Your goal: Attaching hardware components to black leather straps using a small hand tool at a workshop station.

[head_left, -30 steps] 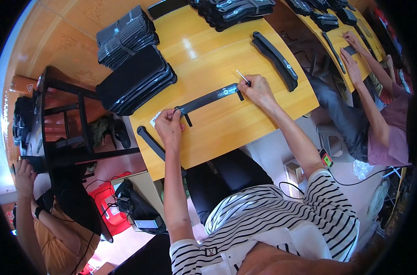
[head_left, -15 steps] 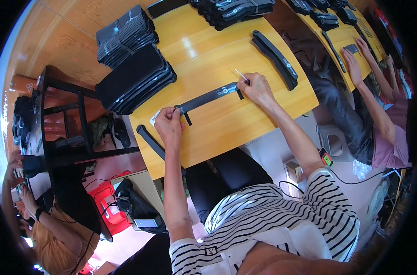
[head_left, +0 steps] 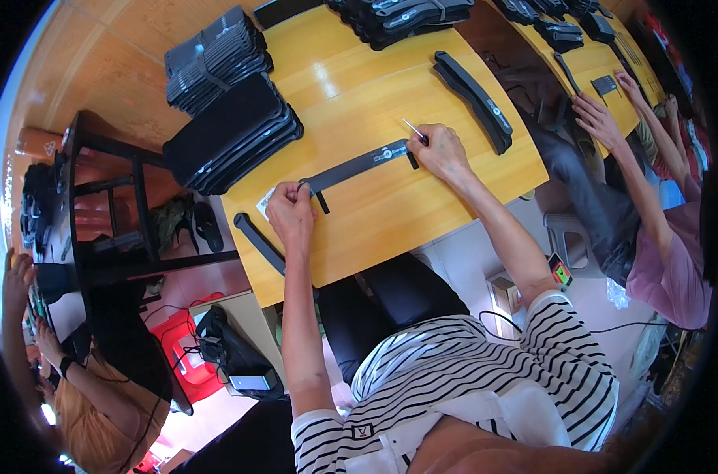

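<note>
A slim black strip [head_left: 357,168] lies on the yellow table [head_left: 390,229], slanting from eight o'clock to two, with a short dark tab pointing toward five near each end. The left hand [head_left: 290,209] pinches its eight-o'clock end. At the two-o'clock end, the right hand [head_left: 439,150] grasps a thin pale-tipped tool [head_left: 411,126] aimed at eleven; whether its fingers also grip the strip is hard to tell. Outward from the strip, curved black bands [head_left: 473,103] sit at two o'clock, another curved piece [head_left: 258,243] at eight, and a tied bundle [head_left: 213,67] at ten.
</note>
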The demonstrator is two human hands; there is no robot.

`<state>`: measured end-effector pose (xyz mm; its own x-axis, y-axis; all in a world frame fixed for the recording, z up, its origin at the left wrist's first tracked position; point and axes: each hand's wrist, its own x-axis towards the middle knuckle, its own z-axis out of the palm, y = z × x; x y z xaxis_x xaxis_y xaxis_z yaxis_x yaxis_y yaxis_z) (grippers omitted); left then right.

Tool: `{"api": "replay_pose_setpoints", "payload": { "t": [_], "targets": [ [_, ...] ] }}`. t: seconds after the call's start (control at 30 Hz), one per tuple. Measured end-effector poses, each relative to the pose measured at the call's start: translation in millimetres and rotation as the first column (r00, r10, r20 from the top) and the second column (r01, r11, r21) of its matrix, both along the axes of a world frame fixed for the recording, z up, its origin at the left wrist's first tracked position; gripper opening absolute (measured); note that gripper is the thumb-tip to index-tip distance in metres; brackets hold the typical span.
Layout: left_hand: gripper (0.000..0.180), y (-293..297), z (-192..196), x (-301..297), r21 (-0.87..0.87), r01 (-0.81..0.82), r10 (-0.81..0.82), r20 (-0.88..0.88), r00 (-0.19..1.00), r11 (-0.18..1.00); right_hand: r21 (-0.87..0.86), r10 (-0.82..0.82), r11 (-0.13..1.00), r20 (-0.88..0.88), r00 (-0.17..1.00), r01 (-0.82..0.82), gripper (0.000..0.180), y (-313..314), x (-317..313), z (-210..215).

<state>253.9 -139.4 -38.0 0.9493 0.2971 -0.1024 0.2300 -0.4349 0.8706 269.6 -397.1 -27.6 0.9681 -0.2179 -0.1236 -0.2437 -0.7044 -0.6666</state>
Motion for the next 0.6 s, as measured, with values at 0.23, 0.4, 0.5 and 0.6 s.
{"api": "replay_pose_setpoints", "payload": {
  "t": [0.23,0.4,0.5,0.6],
  "targets": [
    [0.018,0.1,-1.1,-0.5,0.041,0.003,-0.004,0.019,1.000,0.999,-0.062,0.001,0.998,0.029,1.000,0.000,0.018,3.4,-2.4,1.3],
    [0.018,2.6,-3.1,1.2,0.047,0.018,-0.018,-0.001,1.000,0.999,-0.078,0.005,0.997,0.018,1.000,-0.004,0.018,4.1,-2.2,-2.4],
    [0.018,1.2,-0.8,1.7,0.053,0.012,-0.011,-0.011,1.000,0.999,-0.122,0.011,0.993,0.032,0.999,-0.007,0.019,4.0,-1.7,-5.0],
    [0.018,2.3,-2.0,2.4,0.047,0.010,-0.010,-0.009,1.000,0.999,-0.113,0.018,0.994,0.023,1.000,-0.016,0.020,4.8,-1.3,-3.8]
  ]
}}
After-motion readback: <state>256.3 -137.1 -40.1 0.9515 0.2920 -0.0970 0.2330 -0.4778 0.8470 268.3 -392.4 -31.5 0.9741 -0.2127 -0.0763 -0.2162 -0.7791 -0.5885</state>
